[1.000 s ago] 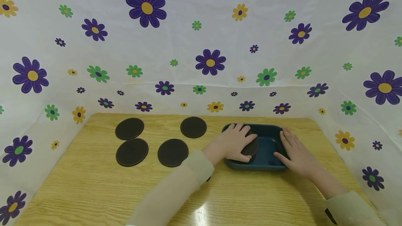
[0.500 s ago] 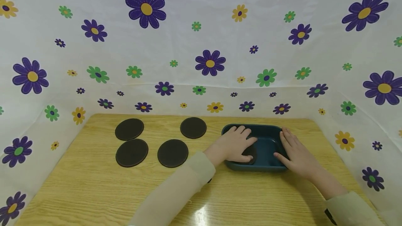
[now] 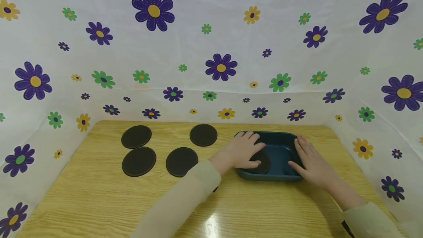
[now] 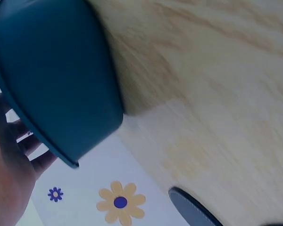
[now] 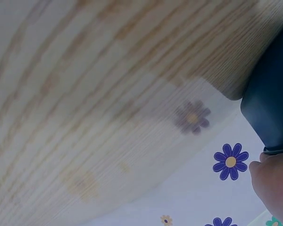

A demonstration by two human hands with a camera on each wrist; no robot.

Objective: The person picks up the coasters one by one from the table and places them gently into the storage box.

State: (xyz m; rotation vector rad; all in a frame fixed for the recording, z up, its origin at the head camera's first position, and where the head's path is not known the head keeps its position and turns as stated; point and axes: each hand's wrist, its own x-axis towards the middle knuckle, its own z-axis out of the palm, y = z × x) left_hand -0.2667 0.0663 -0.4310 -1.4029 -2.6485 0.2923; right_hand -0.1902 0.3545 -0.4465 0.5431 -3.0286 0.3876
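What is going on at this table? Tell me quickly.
A person has the left hand over the left side of a dark teal plastic tray, fingers resting above a round black coaster that lies inside it. The right hand rests flat on the tray's right rim. Four more round black coasters lie on the wooden table to the left.

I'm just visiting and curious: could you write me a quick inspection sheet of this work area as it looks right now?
Surface: wooden table, light grain, glare near the front edge.
Job's things: dark blue tray; one black disc lies inside it.
Clutter: four black discs on the table left of the tray.
Hands: left hand rests over the tray's left side, fingers relaxed; right hand lies flat on its right rim.
Cables: nothing seen.
Surroundings: white flowered sheet behind and at both sides.
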